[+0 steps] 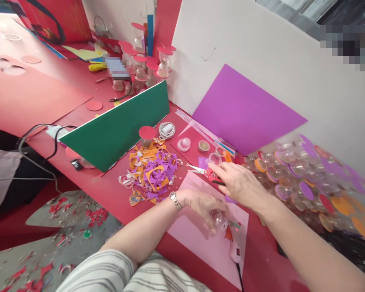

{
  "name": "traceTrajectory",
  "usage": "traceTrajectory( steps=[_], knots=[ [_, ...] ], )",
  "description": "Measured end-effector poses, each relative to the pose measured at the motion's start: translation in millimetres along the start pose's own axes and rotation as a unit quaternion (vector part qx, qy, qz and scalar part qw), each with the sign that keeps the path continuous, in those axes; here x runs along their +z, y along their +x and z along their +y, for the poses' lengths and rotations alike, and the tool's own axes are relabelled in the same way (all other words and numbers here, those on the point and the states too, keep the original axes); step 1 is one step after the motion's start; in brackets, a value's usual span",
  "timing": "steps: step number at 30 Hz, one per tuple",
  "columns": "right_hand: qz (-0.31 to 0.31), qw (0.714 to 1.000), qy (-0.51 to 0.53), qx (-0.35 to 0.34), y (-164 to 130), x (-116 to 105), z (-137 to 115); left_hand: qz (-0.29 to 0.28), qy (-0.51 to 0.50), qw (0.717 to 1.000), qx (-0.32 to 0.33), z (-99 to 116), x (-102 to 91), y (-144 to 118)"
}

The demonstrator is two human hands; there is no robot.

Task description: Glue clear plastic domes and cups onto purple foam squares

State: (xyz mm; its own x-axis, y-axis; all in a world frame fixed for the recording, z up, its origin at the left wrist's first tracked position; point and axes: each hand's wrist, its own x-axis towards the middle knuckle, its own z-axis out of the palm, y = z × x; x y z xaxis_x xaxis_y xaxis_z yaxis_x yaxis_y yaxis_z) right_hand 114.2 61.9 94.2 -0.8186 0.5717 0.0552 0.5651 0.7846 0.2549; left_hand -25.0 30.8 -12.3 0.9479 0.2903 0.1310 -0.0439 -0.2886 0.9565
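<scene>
The left hand (205,206) cups a clear plastic globe (219,219) over a pink sheet (197,235). At its 1 o'clock, the right hand (235,182) rests on red-handled scissors (205,172). Foam scraps (150,170) lie at 10 o'clock, and a green board (115,129) stands beyond them.

Clear glossy plastic dome (218,219) in the left hand (205,207), matt pink foam sheet (200,239), red-handled metal scissors (204,172), matt purple sheet (243,111), smooth red desk (109,190)
</scene>
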Motion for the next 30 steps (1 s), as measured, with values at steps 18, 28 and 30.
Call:
traceTrajectory(
  steps=[18,28,30],
  knots=[
    [0.131,0.982,0.117,0.070,-17,-24,38,0.056,0.018,0.998,-0.025,6,-2.3,-7],
    [0.169,0.935,0.107,0.294,-183,11,-13,0.118,0.109,0.984,-0.076,15,-16.2,-15],
    [0.165,0.926,0.093,0.327,-213,21,-27,0.165,0.143,0.969,-0.115,17,-18.3,-17]
  ],
)
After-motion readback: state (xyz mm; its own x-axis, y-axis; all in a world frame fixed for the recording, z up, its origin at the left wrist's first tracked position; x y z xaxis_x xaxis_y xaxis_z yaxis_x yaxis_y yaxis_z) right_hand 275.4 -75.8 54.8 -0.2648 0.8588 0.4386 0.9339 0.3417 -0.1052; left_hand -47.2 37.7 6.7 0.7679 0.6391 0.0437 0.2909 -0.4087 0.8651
